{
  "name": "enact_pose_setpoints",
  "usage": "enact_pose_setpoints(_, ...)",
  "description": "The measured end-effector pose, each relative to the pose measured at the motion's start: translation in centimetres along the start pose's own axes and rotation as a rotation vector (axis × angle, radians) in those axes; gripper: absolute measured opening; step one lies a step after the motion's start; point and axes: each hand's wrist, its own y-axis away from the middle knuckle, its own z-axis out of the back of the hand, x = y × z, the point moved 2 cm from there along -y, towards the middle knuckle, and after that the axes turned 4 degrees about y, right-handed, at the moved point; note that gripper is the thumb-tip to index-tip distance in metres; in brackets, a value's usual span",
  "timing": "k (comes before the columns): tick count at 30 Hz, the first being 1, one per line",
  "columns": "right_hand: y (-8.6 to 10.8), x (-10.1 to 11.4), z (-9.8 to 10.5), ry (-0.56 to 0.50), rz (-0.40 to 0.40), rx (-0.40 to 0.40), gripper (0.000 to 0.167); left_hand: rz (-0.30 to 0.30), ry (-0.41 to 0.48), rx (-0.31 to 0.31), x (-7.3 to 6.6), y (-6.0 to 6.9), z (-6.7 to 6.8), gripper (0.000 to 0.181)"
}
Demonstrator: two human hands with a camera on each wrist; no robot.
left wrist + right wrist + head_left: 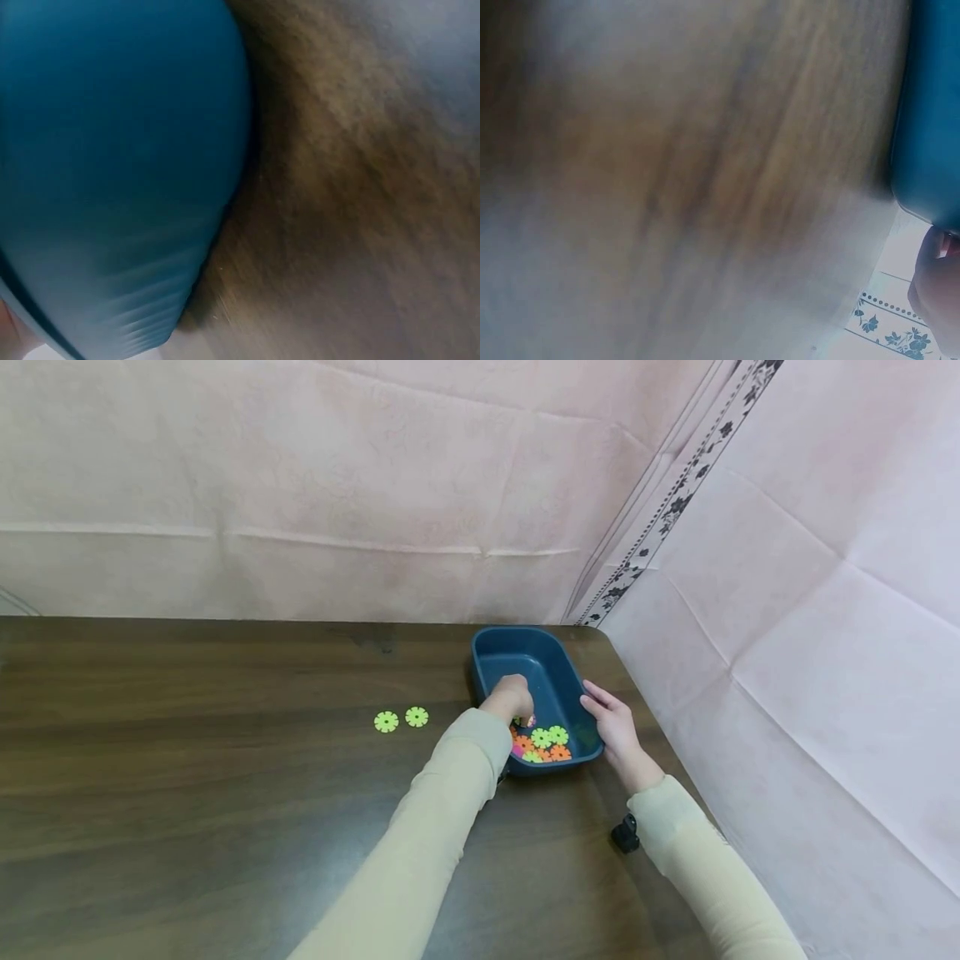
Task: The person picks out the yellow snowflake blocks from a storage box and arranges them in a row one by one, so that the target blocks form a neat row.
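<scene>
A dark blue plastic basin stands at the table's right end, with flower-shaped discs in green, orange and pink lying at its near end. My left hand reaches down into it over the discs. Its fingertips are mostly hidden, and a pink disc shows right beside them. With my right hand I hold the basin's right rim. The left wrist view shows the basin's outer wall close up. At the right edge of the right wrist view, my right hand is at the basin's corner.
Two green discs, one beside the other, lie on the brown wooden table left of the basin. Pale cloth hangs behind the table, and more cloth borders its right side.
</scene>
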Motion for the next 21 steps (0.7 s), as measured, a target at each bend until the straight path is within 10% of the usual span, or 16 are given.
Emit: enact_pose_setpoints(21, 0.01, 0.0, -0.05, -0.007, -0.024, 0.007, 0.048, 0.023, 0.051, 0.006, 0.0, -0.92, 0.1, 0.027)
